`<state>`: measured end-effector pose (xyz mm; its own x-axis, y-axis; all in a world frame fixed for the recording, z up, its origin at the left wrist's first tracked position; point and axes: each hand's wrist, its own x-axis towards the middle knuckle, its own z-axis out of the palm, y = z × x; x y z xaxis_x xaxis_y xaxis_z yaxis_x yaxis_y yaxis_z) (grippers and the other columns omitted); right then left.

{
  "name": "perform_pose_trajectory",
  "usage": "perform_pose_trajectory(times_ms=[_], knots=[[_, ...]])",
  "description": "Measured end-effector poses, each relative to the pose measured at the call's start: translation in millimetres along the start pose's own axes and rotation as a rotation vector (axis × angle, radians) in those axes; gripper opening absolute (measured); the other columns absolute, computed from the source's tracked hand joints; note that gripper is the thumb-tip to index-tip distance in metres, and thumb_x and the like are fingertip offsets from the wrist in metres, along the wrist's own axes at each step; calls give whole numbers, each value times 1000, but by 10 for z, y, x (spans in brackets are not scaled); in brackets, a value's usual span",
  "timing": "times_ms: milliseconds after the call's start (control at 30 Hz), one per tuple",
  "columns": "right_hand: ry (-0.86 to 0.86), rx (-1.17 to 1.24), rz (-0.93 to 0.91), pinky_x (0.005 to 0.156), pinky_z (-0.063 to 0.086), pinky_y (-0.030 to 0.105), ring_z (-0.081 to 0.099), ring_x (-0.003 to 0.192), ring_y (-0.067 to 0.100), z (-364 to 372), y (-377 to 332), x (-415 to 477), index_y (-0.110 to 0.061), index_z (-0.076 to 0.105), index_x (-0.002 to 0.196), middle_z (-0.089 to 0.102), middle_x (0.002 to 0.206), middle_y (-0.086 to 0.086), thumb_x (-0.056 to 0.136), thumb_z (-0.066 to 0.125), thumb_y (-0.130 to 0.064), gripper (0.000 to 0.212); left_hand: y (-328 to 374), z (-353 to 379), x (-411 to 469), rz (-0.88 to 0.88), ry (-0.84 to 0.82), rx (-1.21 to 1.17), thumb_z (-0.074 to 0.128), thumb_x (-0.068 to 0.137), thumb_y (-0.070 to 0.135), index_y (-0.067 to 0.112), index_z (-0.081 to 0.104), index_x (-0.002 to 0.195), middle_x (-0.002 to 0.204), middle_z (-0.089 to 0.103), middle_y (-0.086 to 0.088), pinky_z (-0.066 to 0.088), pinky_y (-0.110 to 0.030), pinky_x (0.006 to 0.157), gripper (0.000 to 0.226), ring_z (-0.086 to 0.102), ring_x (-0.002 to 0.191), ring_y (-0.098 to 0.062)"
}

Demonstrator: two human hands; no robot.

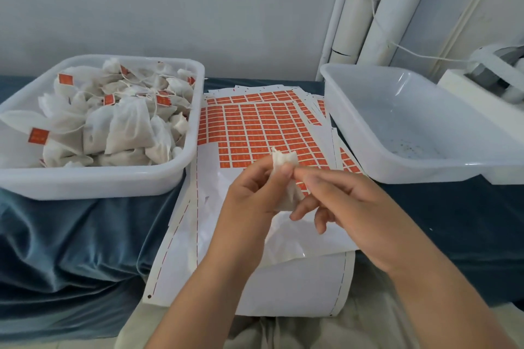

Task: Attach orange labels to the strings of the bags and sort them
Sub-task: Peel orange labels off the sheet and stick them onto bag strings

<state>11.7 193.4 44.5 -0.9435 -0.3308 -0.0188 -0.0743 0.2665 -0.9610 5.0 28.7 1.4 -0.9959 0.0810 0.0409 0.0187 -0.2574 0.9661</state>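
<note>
- I am holding one small white bag (284,162) above the label sheets (255,121), which are lying down the middle of the blue cloth (71,235).
- My left hand (249,201) is curling its fingers round the bag's body from the left, so that grip is closed on it.
- My right hand (348,206) is pinching the bag's upper part between thumb and forefinger, with its other fingers hanging loose below.
- I am not seeing a string or an orange label on this bag. My fingers may be hiding them, so I cannot tell whether it is tagged.
- The left tub (99,181), at the cloth's left edge, is holding a heap of labelled bags (127,127), several showing orange tags on strings. I am judging this to be the finished pile.
- The right tub (397,121), at the right edge, is holding only a few dark specks. If it was the supply, I am likely working on the last bag.
- The top sheet is showing bare backing along its near rows and many orange labels toward the far edge.
- What is left, as I am judging it, is tagging this bag if it needs it and dropping it in with the others.
</note>
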Motion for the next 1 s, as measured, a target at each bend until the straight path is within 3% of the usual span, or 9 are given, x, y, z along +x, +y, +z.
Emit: perform_pose_trajectory(times_ms=[67,167,233,400,533,633,733,833,1000], knots=[[-5,-71,-13,66,57,22,77,92,12,-41,-25,-28,-39,73,124,76,112,-16,89,53,-59,45,-12,-10,-16,-28,-20,-16,57,104,45,30,78,117,125,76,7,53,-49,107,30,70,120,-15],[283,-203,-68,71,56,25,74,79,7,-114,4,-27,-37,79,86,78,88,-16,90,53,-64,37,-39,-19,-31,-47,28,127,53,94,65,41,77,114,120,74,18,54,-38,100,39,68,113,-3],[403,-214,-90,75,60,23,74,87,0,-163,29,-8,-37,75,86,76,92,-23,86,53,-66,37,-53,-70,-20,-88,13,226,49,86,74,44,76,104,106,75,20,54,-31,92,44,70,100,1],[18,-287,-49,98,55,23,58,122,-10,-118,120,74,-53,60,133,61,130,-38,93,54,-59,42,-56,-171,-21,-189,-404,-57,44,109,37,25,71,90,71,54,0,52,-31,82,36,52,70,-14],[58,-294,-121,94,55,17,68,108,-1,-86,153,92,-37,75,109,74,107,-25,97,63,-42,18,-66,-197,-3,-238,-521,-153,38,109,30,23,66,82,70,54,-1,52,-34,81,38,50,68,-16],[117,-436,-139,82,52,9,69,96,0,-103,180,87,-36,71,99,72,97,-25,102,62,-38,10,-60,-187,-7,-269,-520,-187,43,105,47,25,63,78,69,53,-1,52,-33,80,40,49,66,-15],[140,-508,-155,71,48,8,66,79,1,-129,186,73,-33,66,83,69,81,-19,103,62,-33,20,-42,-150,-15,-199,-402,63,62,88,63,33,67,76,66,53,5,50,-29,75,33,49,61,-10],[35,-218,7,53,44,12,50,51,5,-176,198,117,-28,57,63,56,60,-10,99,58,-24,35,-39,-133,-23,-99,-314,273,69,92,62,39,71,81,65,61,12,52,-22,67,26,53,58,-5],[-226,432,247,45,32,20,27,43,10,-168,297,172,-20,50,60,38,55,-1,93,50,-17,33,-32,-88,-50,133,-243,440,46,98,48,29,69,84,77,68,15,49,-12,72,32,64,78,-3]])
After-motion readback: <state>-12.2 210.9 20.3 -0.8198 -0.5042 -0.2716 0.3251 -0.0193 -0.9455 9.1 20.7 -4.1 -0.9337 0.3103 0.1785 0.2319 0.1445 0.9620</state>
